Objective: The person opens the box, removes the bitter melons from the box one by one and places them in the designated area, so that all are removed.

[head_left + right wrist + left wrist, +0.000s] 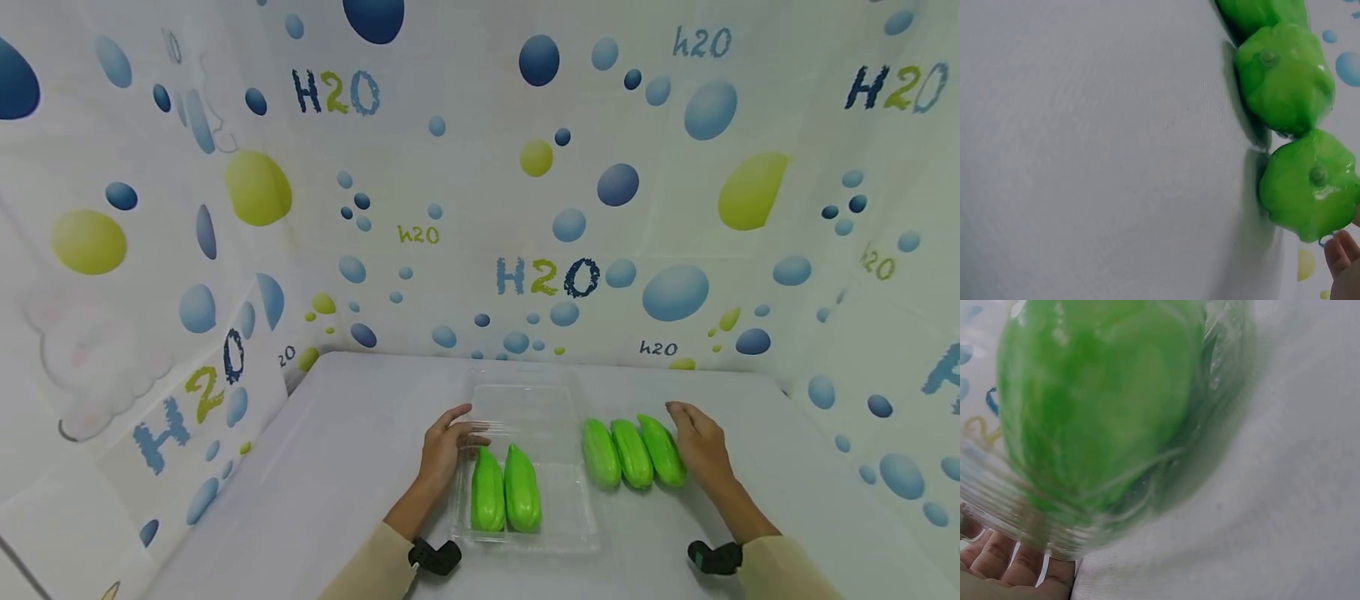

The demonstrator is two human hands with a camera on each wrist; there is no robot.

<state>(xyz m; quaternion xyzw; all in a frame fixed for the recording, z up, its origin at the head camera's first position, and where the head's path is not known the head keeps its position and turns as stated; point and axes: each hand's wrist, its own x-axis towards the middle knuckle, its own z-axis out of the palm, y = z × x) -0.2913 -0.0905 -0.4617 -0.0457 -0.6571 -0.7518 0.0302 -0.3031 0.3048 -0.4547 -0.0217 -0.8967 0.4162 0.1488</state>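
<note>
A clear plastic box (562, 517) lies with its lid folded back on the table, two green cucumber-like vegetables side by side at its left. At its left edge my left hand (444, 446) grips the rim, fingers reaching over near the vegetables' tips. Through the clear wall in the left wrist view, one green vegetable (1097, 406) looms large, fingers (1025, 559) below. Right of the box, three similar vegetables (632, 454) lie in a row. My right hand (701, 442) rests against the outer side of the rightmost vegetable (1310, 187), fingers mostly straight.
The box's transparent lid (521, 404) spreads toward the back of the white table (337, 450). A wall sheet (465, 183) printed with bubbles and lettering stands behind and on both sides. Dark wrist devices sit below both hands.
</note>
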